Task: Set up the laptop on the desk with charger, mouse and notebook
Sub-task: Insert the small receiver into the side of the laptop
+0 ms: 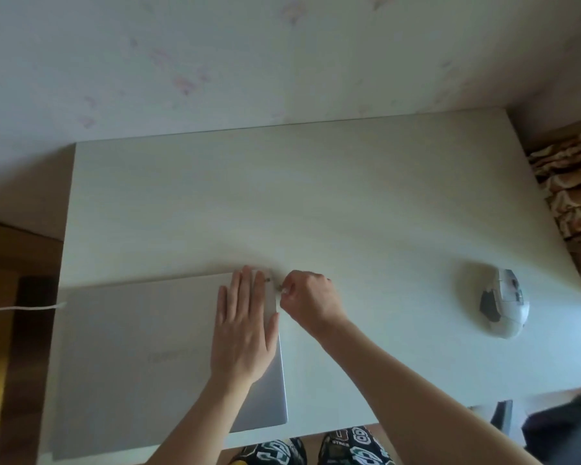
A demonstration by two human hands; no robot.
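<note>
A closed silver laptop (141, 357) lies on the near left part of the pale desk (316, 203). My left hand (244, 330) rests flat on the lid near its right edge, fingers spread. My right hand (311, 300) is pinched on a small plug (282, 290) right at the laptop's right side, near the back corner. What the plug belongs to is too small to tell. A white cable (21, 308) comes off the desk's left edge beside the laptop. A white and grey mouse (503, 303) sits at the right of the desk. No notebook is in view.
A wall stands behind the desk. A patterned brown cloth (571, 193) lies past the right edge. A dark object (564, 427) sits at the lower right. My knees in patterned trousers (316, 448) show under the near edge.
</note>
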